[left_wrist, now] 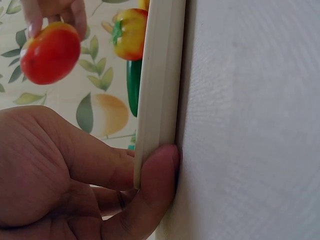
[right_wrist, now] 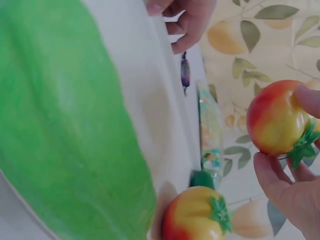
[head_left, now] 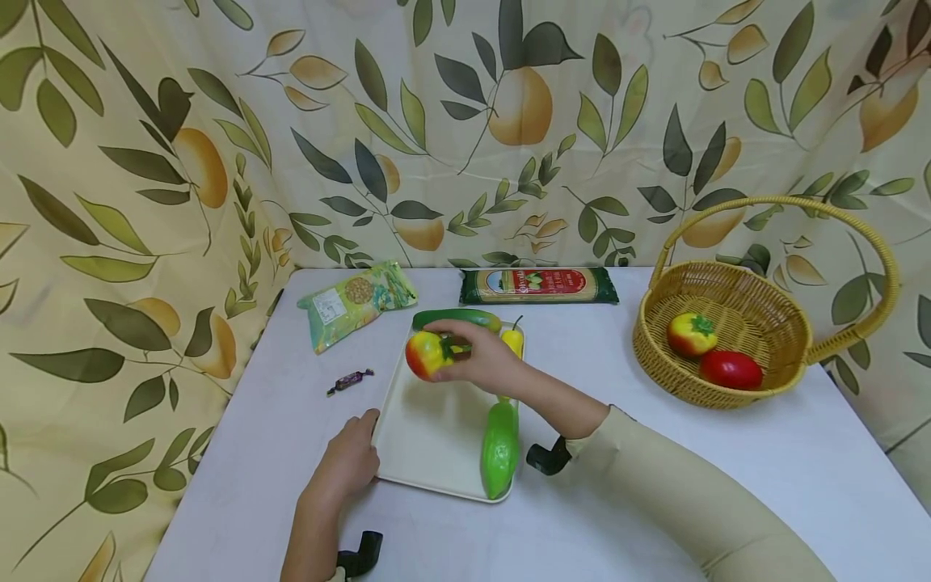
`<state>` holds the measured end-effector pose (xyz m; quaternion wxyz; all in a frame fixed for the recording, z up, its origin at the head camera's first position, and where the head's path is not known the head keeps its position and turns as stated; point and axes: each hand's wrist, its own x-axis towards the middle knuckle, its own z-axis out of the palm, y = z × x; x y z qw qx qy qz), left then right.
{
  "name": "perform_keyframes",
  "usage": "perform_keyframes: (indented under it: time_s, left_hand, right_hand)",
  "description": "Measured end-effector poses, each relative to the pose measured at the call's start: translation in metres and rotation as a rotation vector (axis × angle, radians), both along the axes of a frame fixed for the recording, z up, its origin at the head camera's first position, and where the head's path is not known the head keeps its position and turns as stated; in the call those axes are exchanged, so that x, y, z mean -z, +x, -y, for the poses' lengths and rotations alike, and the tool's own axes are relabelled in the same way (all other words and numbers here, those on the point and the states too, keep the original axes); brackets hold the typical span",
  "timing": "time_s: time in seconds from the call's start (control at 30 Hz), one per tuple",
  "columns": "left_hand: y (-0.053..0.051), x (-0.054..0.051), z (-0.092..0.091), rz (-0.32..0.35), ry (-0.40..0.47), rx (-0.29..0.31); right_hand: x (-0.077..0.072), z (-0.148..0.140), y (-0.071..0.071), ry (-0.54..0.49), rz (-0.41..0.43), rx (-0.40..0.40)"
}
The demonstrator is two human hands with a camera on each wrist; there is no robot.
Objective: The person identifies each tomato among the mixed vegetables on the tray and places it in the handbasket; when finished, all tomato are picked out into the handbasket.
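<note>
Red at its blunt end and yellow toward the leafy top, the toy fruit [head_left: 422, 356] shines like smooth plastic, its green calyx turned right, toward the palm. From where I stand, the right hand [head_left: 483, 356] pinches it between thumb and fingers, holding it above the far half of the pale tray [head_left: 407, 440]. At the tray's near left corner, the left hand [head_left: 347, 454] grips the rim.

I'd judge the step to be a transfer between the tray and the wicker basket [head_left: 655, 372] on the right; I can't tell which way. A matching fruit [right_wrist: 192, 215] sits beside the cucumber [head_left: 458, 317], and another lies in the basket. Whichever way it goes, the next move calls for keeping that pinch, clearing its neighbours and lowering gently, as something so round could easily roll.
</note>
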<state>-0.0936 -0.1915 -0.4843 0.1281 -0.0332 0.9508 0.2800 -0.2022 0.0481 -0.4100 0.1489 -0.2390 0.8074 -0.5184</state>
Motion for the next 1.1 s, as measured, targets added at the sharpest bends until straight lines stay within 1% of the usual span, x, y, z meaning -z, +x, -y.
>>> perform_keyframes:
  time_s: [0.1, 0.4, 0.6, 0.83, 1.0, 1.1]
  left_hand:
    - [0.000, 0.000, 0.000, -0.001, 0.002, 0.002]
    - [0.001, 0.001, 0.000, 0.000, -0.002, 0.001]
    - [0.001, 0.000, 0.001, -0.013, -0.009, 0.013]
    - [0.000, 0.001, 0.000, 0.001, -0.009, 0.001]
    - [-0.001, 0.002, -0.001, 0.000, -0.001, -0.006]
    - [-0.001, 0.003, -0.001, -0.003, 0.001, -0.006]
  right_hand:
    - [-0.003, 0.000, 0.000, -0.045, 0.042, 0.005]
    - [-0.010, 0.000, 0.000, -0.120, 0.107, 0.012]
    - [-0.016, -0.003, 0.000, -0.124, 0.112, 0.017]
    - [-0.024, -0.007, -0.001, -0.122, 0.120, 0.025]
    - [-0.029, -0.009, -0.001, -0.111, 0.128, 0.045]
    - [-0.030, -0.011, -0.002, -0.124, 0.134, 0.044]
